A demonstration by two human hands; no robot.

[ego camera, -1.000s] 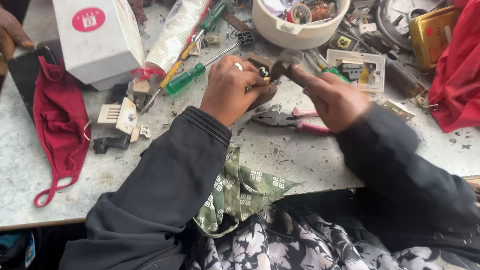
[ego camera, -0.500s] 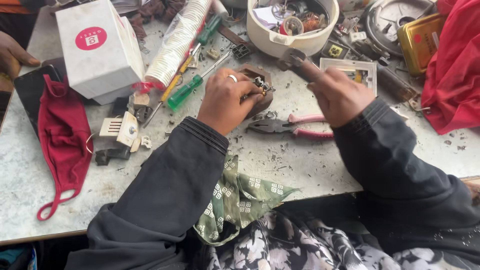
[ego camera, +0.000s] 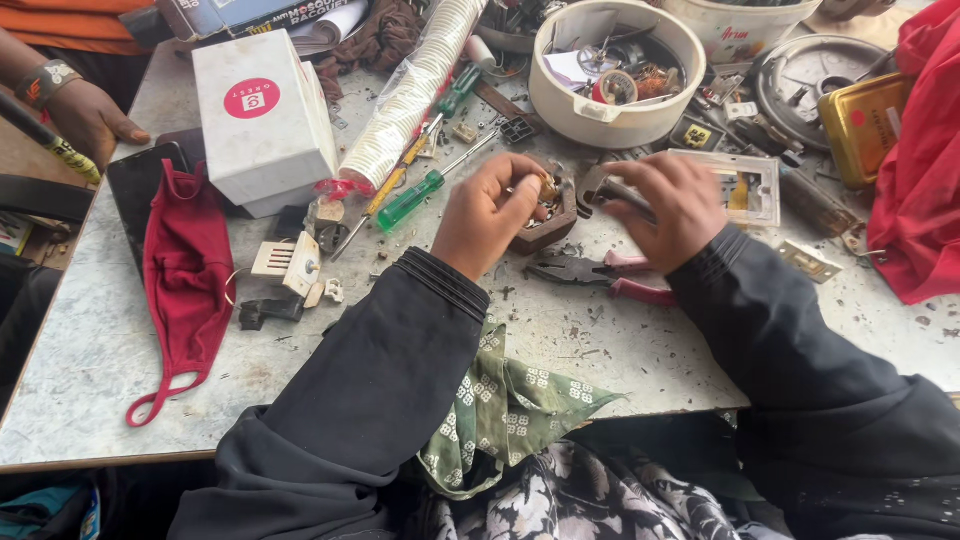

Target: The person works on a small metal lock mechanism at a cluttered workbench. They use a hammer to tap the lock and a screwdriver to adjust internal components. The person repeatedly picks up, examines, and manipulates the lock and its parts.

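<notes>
My left hand (ego camera: 492, 210) grips a small brown block-shaped part (ego camera: 550, 215) with brass bits on it, held just above the worn table (ego camera: 600, 340). My right hand (ego camera: 672, 205) is closed around a dark metal tool (ego camera: 600, 187) whose tip points at that part. Red-handled pliers (ego camera: 600, 275) lie on the table just below both hands. A green-handled screwdriver (ego camera: 420, 195) lies left of my left hand.
A white box (ego camera: 265, 120), a red face mask (ego camera: 185, 275), a sleeve of paper cups (ego camera: 415, 95), a white bowl of small parts (ego camera: 615, 70), a yellow tin (ego camera: 865, 115) and red cloth (ego camera: 920, 170) ring the hands. Another person's hand (ego camera: 90, 115) rests at far left.
The view has shifted, so everything sits lower in the frame. My hands stay together on the brown part, with the right hand's tool now lying flatter against it.
</notes>
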